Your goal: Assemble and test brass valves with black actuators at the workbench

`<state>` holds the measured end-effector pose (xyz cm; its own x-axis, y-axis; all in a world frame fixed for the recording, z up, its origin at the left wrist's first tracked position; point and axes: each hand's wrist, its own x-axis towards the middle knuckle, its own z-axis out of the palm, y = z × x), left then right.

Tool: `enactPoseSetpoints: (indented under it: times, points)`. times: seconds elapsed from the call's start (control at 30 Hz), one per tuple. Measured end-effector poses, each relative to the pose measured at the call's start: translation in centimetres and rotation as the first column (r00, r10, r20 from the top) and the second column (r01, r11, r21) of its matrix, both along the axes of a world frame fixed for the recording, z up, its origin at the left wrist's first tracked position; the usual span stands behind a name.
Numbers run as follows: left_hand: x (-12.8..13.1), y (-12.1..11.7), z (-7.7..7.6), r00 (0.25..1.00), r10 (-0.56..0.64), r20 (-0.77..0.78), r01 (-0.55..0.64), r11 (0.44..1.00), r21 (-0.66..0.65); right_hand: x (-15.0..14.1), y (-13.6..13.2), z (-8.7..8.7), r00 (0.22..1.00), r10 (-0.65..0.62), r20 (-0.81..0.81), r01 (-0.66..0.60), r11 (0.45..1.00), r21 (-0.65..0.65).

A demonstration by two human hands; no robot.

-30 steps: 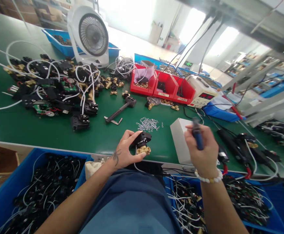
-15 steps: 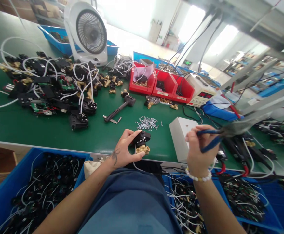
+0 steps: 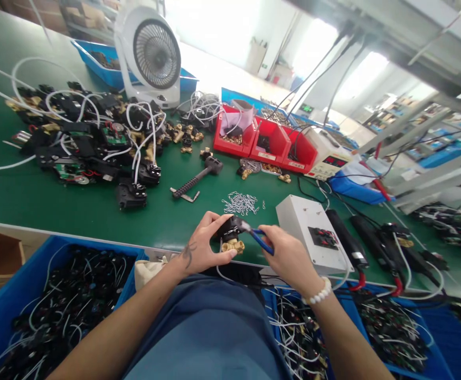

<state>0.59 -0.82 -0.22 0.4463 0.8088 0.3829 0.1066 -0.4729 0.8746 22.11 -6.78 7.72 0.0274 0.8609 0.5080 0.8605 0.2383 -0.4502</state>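
Observation:
My left hand (image 3: 205, 244) is closed around a valve with a black housing and a brass body (image 3: 233, 246), held just above the bench's front edge. A white cable hangs down from it. In my right hand (image 3: 289, 256) are blue-handled pliers (image 3: 262, 241), their jaws against the black upper part of the valve. Whether the jaws grip anything there is too small to tell. Just behind lies a pile of wire clips (image 3: 241, 203), with one loose clip to its right. A dark hammer (image 3: 198, 177) rests across an L-shaped metal key farther left.
A grey box with switches (image 3: 309, 232) stands right of my hands, beside black electric screwdrivers (image 3: 343, 237). Black valve units (image 3: 83, 137) with white cables crowd the left. Red bins (image 3: 267, 148), a white fan (image 3: 154, 58) and a power supply (image 3: 329, 158) stand behind. Blue crates (image 3: 129, 274) sit below.
My right hand has swung left and down from above the grey box, bringing the pliers onto the valve. My left hand keeps its hold in nearly the same place.

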Motion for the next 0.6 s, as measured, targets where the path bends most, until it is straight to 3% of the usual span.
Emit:
enactPoseSetpoints:
  times: [0.1,0.2,0.27,0.43,0.6]
  points:
    - [0.0,-0.1,0.0,1.000,-0.002,0.001,0.002,1.000,-0.002,0.4,0.1,0.5,0.999,0.027,0.029,-0.026,0.998,-0.063]
    - [0.0,0.0,0.1,1.000,-0.005,0.005,0.005,1.000,-0.003,1.0,-0.1,0.7,0.991,-0.134,-0.025,0.136,0.990,0.047]
    - [0.0,0.0,0.0,1.000,-0.002,0.007,0.002,1.000,-0.003,0.8,-0.4,0.0,0.983,-0.176,-0.042,0.179,0.982,0.054]
    - [0.1,-0.1,-0.1,1.000,0.003,0.007,-0.003,1.000,0.010,-0.6,-0.8,-2.5,1.000,0.003,0.022,0.002,0.975,-0.221]
    - [0.2,-0.5,-0.1,0.999,0.042,0.005,-0.042,0.999,0.017,0.1,-0.5,-3.7,0.985,-0.167,0.040,0.171,0.943,-0.284]
